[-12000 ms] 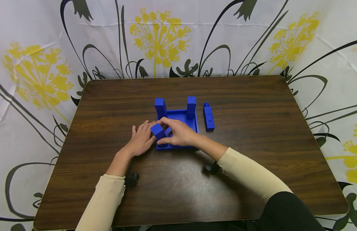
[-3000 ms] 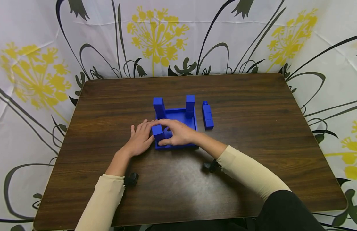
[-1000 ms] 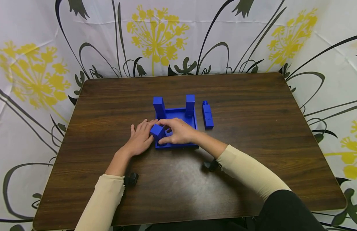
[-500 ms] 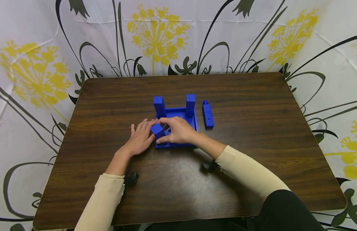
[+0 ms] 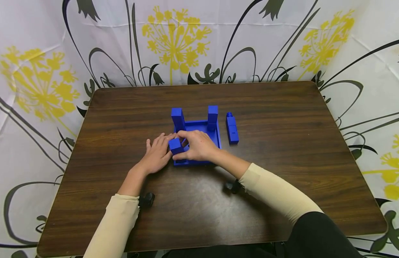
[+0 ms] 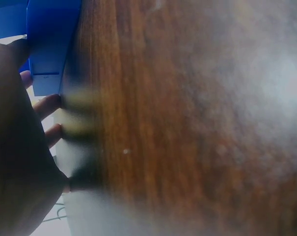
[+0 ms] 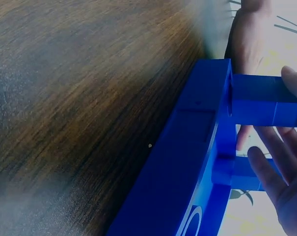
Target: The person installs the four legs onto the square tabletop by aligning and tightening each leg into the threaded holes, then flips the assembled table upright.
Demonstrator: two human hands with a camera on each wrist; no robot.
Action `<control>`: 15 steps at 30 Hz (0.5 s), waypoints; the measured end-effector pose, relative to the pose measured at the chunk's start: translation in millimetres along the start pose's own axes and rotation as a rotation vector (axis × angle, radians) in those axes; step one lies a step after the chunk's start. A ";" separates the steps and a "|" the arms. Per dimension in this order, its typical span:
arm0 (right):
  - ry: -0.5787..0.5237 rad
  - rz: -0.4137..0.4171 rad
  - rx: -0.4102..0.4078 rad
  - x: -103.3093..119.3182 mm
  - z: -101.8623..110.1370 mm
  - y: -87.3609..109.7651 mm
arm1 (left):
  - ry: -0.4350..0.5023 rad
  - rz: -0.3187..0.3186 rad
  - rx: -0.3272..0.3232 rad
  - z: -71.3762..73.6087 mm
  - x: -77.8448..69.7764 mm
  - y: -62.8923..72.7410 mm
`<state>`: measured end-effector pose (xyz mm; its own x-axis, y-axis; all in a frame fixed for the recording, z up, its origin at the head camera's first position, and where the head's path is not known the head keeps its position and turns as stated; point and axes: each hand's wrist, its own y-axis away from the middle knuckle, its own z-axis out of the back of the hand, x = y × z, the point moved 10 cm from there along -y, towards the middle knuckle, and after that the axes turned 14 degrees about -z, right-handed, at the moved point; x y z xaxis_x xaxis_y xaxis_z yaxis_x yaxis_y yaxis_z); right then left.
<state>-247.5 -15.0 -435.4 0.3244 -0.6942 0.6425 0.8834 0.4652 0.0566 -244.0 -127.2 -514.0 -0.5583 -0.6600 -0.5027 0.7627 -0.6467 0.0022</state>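
A shallow square blue tabletop (image 5: 196,162) lies on the table, raised rim upward, like a small toy table turned over. My right hand (image 5: 201,147) grips a blue table leg (image 5: 176,146) at its front left corner, thumb in front and fingers behind. In the right wrist view this leg (image 7: 261,108) stands against the tabletop's corner. My left hand (image 5: 157,153) lies with fingers extended at the tabletop's left side. Two other blue legs stand at the back corners, the back left leg (image 5: 178,118) and the back right leg (image 5: 212,116). The gripped leg's lower end is hidden.
A loose blue leg (image 5: 232,129) with a narrower round end lies right of the tabletop. Beneath everything is a dark wood-grain table (image 5: 277,143). A white curtain (image 5: 241,39) with yellow and grey plant prints hangs behind it.
The gripped leg has turned about its upright axis several times over, its top face at differing angles, while my right fingers shift around it. My left hand stays at the tabletop's left side.
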 end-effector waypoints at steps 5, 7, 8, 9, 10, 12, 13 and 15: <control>-0.001 -0.008 -0.003 -0.1 -1.6 -0.1 | -0.004 0.001 -0.003 0.8 -0.2 0.2; 0.001 -0.007 -0.005 0.0 -1.8 0.1 | -0.006 0.001 -0.003 0.8 -0.3 0.0; 0.006 -0.005 -0.004 -0.1 -2.1 0.3 | -0.007 0.000 -0.003 0.4 -0.1 0.1; 0.008 -0.003 -0.002 -0.1 -2.4 0.7 | -0.007 -0.001 -0.003 0.1 -0.1 0.0; 0.012 0.001 0.001 -0.2 -2.8 0.9 | -0.008 -0.001 -0.004 0.2 -0.1 -0.1; 0.014 0.011 0.013 -0.1 -3.9 1.4 | -0.004 -0.002 -0.008 0.1 -0.1 -0.4; 0.009 0.020 0.022 0.2 -4.5 1.8 | -0.005 -0.002 -0.010 0.3 -0.1 -0.6; -0.008 0.044 0.047 1.5 -5.6 2.1 | -0.009 0.001 -0.015 1.0 -0.2 -0.9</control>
<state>-243.2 -18.1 -438.6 0.3596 -0.6682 0.6513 0.8513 0.5207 0.0643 -244.9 -126.9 -513.1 -0.5603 -0.6644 -0.4946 0.7682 -0.6402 -0.0102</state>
